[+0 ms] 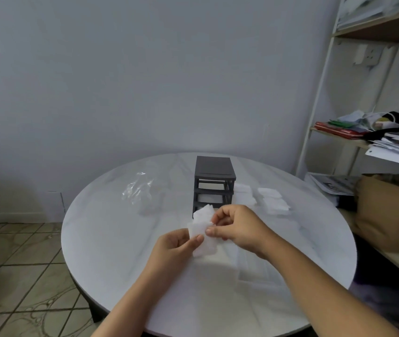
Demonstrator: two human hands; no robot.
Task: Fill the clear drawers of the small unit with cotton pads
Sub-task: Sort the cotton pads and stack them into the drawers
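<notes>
Round table (111, 251) | left hand (174, 249), right hand (237, 229) pinch cotton pads (202, 226) mid-table, before unit (214, 176)

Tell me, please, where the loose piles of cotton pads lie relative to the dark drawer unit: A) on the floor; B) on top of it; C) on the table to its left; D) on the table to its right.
D: the piles of cotton pads sit on the table just right of the drawer unit.

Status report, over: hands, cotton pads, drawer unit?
Left hand and right hand both pinch cotton pads. Drawer unit stands behind them. Spare pads right of unit. Nothing in the way.
</notes>
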